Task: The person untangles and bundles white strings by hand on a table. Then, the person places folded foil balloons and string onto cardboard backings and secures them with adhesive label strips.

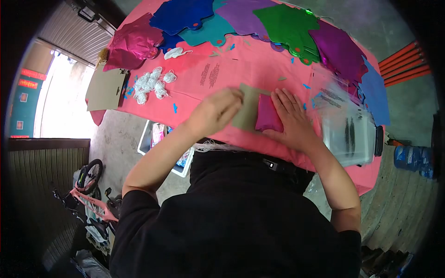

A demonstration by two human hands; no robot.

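Observation:
My left hand (215,112), a little blurred by motion, is at the left edge of a brown card (245,109) with its fingers curled in. Whether anything is pinched there is hidden. On the card's right part lies a folded shiny pink foil piece (268,115). My right hand (294,118) rests flat over the foil's right side, fingers stretched out. Beside that hand, to the right, are clear plastic bags (331,95) with dark print.
The pink-covered table (185,99) bears white string bundles (150,85), small blue clips, and coloured foil shapes (287,28) along its far edge. Brown cards (105,88) lie at left, a clear plastic box (347,139) at right. Below the near edge is a white bin (145,136).

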